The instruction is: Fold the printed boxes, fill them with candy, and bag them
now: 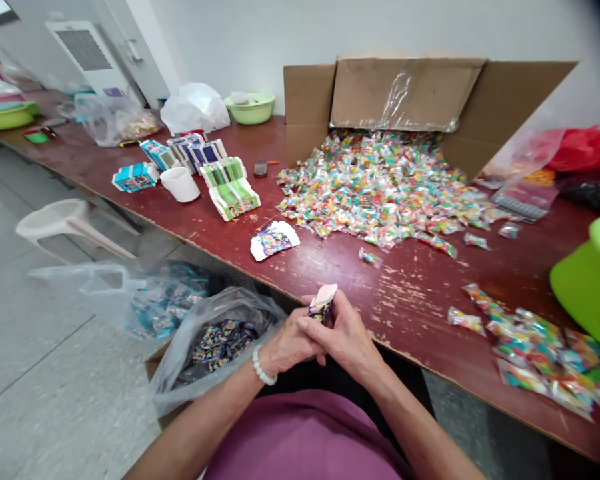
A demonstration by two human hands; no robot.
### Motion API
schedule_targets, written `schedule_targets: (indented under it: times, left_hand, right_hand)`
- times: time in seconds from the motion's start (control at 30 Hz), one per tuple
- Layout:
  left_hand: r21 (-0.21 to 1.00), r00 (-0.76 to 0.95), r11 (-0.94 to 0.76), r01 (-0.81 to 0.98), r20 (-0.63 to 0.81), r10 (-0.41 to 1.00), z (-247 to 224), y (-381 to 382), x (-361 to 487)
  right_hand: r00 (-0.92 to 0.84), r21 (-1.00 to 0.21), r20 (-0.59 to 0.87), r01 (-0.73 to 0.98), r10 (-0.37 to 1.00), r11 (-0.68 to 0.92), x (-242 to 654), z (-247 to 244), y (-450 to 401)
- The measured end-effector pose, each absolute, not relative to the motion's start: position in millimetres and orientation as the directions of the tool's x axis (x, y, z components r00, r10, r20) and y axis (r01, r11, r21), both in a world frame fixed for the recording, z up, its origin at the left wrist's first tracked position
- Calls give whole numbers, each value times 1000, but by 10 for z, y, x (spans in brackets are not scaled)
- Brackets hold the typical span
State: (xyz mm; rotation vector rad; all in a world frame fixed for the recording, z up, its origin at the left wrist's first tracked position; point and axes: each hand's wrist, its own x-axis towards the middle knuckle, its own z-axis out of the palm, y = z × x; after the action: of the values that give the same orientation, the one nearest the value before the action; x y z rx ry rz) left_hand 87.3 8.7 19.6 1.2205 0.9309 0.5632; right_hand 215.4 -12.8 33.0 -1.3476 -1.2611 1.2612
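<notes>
Just off the table's front edge, my left hand (pixel 294 340) and my right hand (pixel 349 337) come together around a small dark purple printed box (pixel 321 304). Its pale flap stands up at the top. Fingers of both hands wrap the box and cover its lower part. A flat purple and white carton (pixel 275 240) lies on the red table (pixel 330 263) ahead of my hands. Beyond it spreads a large heap of wrapped candies (pixel 380 187), spilling from a cardboard box (pixel 405 93).
Green cartons (pixel 231 188), blue cartons (pixel 136 177) and a white cup (pixel 180 184) stand back left. A bag of dark packets (pixel 225 343) sits below the table edge at left. More candies (pixel 545 347) lie by a green basin (pixel 590 280) at right. A stool (pixel 60 217) stands left.
</notes>
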Motion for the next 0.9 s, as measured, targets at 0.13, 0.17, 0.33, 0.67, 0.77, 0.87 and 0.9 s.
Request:
schedule_targets:
  times: [0.13, 0.17, 0.33, 0.67, 0.77, 0.87, 0.9]
  left_hand:
    - [946, 485, 314, 84, -314, 816, 241, 46, 956]
    - [940, 477, 337, 56, -322, 818, 249, 37, 977]
    - [853, 495, 507, -122, -391, 776, 222, 15, 1027]
    - [904, 441, 400, -152, -300, 846, 215, 65, 836]
    - [902, 340, 363, -233, -274, 899, 266, 27, 841]
    - [890, 259, 331, -312, -256, 931, 302, -14, 888]
    - [890, 248, 319, -326, -245, 937, 308, -22, 901]
  right_hand:
    - [-98, -985, -156, 93, 983, -146, 2194, 402, -133]
    - [-122, -987, -160, 52, 980, -155, 2219, 410, -131]
    - [-288, -961, -175, -160, 942, -227, 2348, 355, -119]
    - [-136, -995, -61, -75, 989, -72, 2397, 223, -37]
    - [-75, -995, -50, -78, 996, -55, 2394, 240, -30]
    - [101, -969, -80, -243, 992, -53, 2306, 225, -52]
    - [149, -960, -83, -279, 985, -38, 2269, 215, -62]
